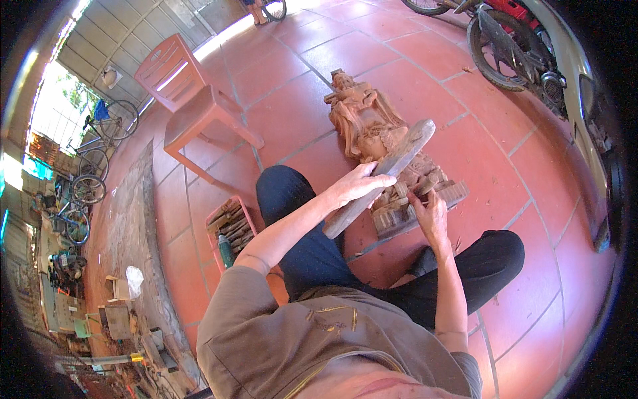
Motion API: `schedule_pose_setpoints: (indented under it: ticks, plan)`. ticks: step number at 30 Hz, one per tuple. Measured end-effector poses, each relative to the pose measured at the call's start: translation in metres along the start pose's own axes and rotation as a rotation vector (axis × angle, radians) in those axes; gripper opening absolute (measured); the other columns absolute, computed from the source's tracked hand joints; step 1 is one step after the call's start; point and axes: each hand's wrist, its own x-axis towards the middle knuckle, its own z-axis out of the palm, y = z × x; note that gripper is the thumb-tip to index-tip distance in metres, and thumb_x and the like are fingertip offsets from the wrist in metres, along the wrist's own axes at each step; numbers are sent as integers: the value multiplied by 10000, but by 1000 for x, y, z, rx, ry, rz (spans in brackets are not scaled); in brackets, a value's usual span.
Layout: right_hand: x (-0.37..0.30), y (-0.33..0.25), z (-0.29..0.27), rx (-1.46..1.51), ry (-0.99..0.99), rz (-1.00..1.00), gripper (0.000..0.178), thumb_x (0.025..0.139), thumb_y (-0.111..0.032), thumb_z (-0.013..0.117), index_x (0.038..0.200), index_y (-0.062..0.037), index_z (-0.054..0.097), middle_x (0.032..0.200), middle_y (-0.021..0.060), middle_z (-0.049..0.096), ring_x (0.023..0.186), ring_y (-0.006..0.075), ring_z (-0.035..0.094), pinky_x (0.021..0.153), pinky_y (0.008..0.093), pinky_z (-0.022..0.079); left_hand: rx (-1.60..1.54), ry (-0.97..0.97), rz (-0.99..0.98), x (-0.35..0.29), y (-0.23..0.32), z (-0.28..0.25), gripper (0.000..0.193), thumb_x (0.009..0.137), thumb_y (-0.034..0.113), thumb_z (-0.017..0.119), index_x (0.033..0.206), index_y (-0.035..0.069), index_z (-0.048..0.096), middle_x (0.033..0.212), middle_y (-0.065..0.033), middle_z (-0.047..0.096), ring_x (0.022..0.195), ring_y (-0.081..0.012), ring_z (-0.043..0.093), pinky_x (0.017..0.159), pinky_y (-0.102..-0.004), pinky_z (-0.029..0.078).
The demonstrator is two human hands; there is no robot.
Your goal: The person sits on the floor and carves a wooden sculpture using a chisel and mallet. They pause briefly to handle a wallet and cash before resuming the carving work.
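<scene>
My left hand (355, 186) is wrapped round a long, worn wooden club (407, 147), which slants from over my lap toward the far right. Beneath and beyond it, a carved wooden statue (369, 114) of a robed figure lies on its back on the floor, its head away from me. The club and my left hand cover part of the statue's lower body. At the base end of the statue, my right hand (433, 218) is closed with fingertips pinched close to the carved wood; what it holds, if anything, is too small to make out.
By my left knee sits a pink tray (214, 214) of wooden-handled tools with a green bottle (226, 251). A red plastic chair (199, 120) stands farther left, beside a long timber slab (126, 226). Bicycles (96, 159) line the left; a motorbike (512, 56) stands far right.
</scene>
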Motion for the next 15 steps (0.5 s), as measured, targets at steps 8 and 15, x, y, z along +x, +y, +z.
schedule_pose_setpoints:
  ticks: [8,15]
  plan:
    - [1,2,1,6,-24,41,340,895,-255,721,1094,14,658,892,177,719,814,264,720,752,379,546,1,-15,24,3,0,1,415,927,367,672,1138,39,531,745,-7,542,560,-96,553,483,-253,470]
    - [0,4,3,0,-9,9,318,893,-218,714,1105,10,649,889,167,720,829,255,723,765,376,545,20,-3,16,3,-1,2,413,926,371,677,1124,39,534,743,-8,544,561,-95,551,483,-255,470]
